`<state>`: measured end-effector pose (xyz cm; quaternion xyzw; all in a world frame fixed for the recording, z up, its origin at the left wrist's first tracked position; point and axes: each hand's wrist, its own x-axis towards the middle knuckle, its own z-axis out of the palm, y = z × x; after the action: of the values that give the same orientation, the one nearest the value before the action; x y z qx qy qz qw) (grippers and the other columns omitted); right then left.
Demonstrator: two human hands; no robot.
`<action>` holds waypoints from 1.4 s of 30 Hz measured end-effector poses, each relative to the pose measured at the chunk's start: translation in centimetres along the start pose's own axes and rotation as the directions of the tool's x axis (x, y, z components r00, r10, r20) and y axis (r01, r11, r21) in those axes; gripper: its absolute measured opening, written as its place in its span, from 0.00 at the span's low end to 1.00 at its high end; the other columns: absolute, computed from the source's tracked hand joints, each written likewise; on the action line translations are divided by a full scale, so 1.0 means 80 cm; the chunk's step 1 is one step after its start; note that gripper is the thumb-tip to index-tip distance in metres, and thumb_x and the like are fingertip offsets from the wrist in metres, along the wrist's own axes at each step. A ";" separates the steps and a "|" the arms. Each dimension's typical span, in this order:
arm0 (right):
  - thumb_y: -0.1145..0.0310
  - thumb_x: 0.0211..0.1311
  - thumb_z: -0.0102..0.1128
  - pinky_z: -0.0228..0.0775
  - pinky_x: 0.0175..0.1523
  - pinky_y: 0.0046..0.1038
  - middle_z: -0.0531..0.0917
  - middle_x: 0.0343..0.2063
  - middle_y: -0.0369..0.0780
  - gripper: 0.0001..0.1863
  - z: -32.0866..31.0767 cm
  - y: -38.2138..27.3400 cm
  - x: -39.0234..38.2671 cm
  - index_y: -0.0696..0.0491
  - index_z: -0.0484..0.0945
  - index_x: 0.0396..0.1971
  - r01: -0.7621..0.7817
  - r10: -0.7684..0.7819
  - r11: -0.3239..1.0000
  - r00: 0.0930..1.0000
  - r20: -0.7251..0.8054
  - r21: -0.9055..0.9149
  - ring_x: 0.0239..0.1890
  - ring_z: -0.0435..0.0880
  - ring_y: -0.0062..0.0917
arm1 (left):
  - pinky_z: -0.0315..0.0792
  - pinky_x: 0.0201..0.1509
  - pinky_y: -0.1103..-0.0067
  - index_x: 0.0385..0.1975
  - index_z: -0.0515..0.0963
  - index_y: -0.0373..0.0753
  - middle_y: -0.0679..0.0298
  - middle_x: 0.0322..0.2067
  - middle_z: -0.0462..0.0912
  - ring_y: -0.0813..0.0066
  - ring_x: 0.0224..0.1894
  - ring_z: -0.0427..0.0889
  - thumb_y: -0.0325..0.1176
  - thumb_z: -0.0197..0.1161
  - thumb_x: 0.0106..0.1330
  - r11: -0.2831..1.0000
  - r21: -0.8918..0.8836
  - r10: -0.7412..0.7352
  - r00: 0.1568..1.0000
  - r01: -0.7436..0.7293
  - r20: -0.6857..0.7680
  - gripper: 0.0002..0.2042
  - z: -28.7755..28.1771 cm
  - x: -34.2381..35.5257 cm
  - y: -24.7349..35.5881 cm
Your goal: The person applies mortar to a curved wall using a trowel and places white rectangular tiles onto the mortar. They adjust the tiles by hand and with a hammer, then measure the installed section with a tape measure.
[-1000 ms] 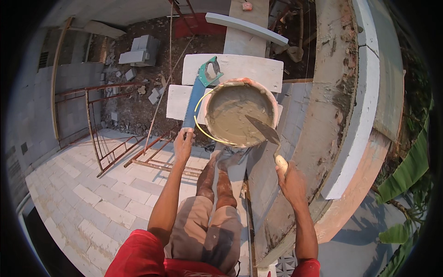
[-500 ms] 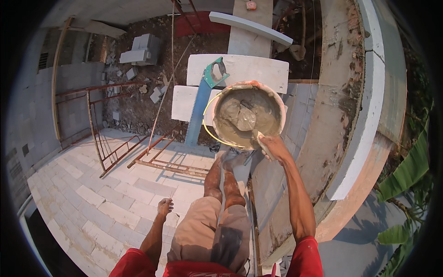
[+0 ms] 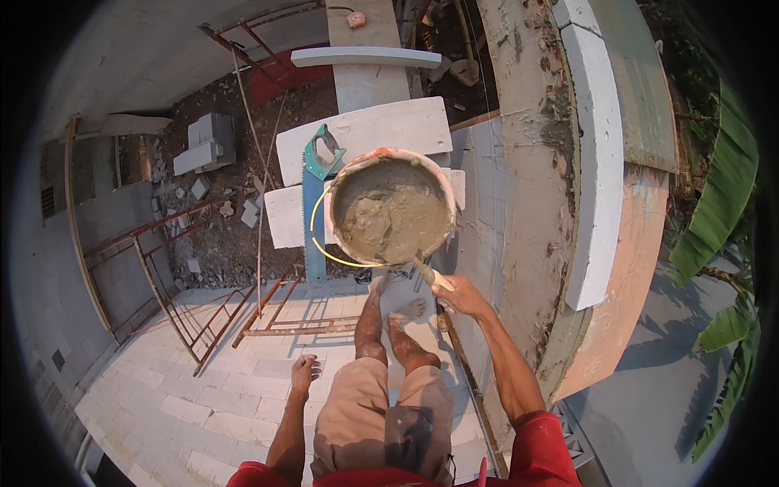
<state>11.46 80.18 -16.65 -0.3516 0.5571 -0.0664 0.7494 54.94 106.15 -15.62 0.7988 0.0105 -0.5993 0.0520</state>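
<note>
Two hands in view from up on the plank. My right hand is closed round the pale wooden handle of a trowel, fingers wrapped tight; the blade end dips into the bucket at its near rim, tip buried in wet grey mortar, so I can't see the blade itself. Bucket sits on white blocks just ahead of my bare feet, w/ a yellow hose loop at its left side. My left hand hangs free by my left thigh, fingers loosely spread, holding nothing. Green-handled saw lies on the blocks, just left of the bucket. Rendered wall runs along the right; rusty metal frames stand on the paving below left.
</note>
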 end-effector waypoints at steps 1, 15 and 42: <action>0.42 0.66 0.63 0.60 0.19 0.23 0.72 0.16 0.31 0.27 0.004 0.001 -0.007 0.55 0.76 0.26 0.003 -0.004 1.000 1.000 -0.022 -0.010 0.16 0.69 0.14 | 0.74 0.37 0.78 0.45 0.78 0.44 0.66 0.34 0.83 0.77 0.32 0.81 0.41 0.56 0.73 1.000 -0.017 0.024 1.000 -0.024 -0.012 0.10 0.001 0.001 0.005; 0.40 0.66 0.62 0.64 0.25 0.21 0.73 0.19 0.31 0.29 0.019 0.125 -0.375 0.57 0.79 0.32 0.058 0.021 0.930 0.977 -0.211 0.363 0.19 0.73 0.15 | 0.72 0.30 0.83 0.38 0.77 0.46 0.71 0.29 0.80 0.81 0.27 0.79 0.44 0.58 0.74 0.914 0.329 0.209 0.971 -0.237 0.118 0.09 0.042 0.005 0.080; 0.56 0.65 0.67 0.67 0.24 0.24 0.78 0.20 0.32 0.20 -0.038 0.200 -0.524 0.60 0.81 0.42 0.110 0.285 0.903 0.568 -0.772 0.414 0.19 0.74 0.17 | 0.70 0.29 0.83 0.36 0.79 0.44 0.71 0.26 0.79 0.83 0.24 0.76 0.40 0.59 0.74 0.825 0.449 0.256 0.935 -0.344 0.246 0.09 0.107 -0.022 0.108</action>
<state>-11.45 111.27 6.36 -0.0830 0.8286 -0.3006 0.4650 46.97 96.80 -15.64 0.7218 -0.2705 -0.6347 -0.0551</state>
